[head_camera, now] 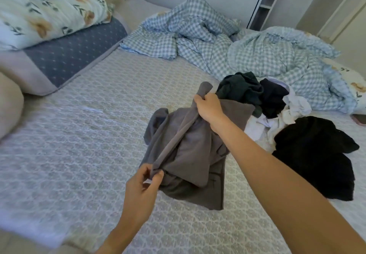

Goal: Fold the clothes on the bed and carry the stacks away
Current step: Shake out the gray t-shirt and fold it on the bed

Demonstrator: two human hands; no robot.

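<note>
You hold the grey garment [190,154] stretched between both hands above the bed [79,145].

Your right hand [210,108] curls round its far edge and your left hand [142,188] pinches the near end between thumb and fingers, so a taut band runs between them while the rest hangs down onto the bed. Just right of the grey garment lies a heap of dark green [241,87], navy [274,99], white [293,109] and black clothes [316,154]. Beyond it sits a crumpled checked duvet [227,42].
</note>
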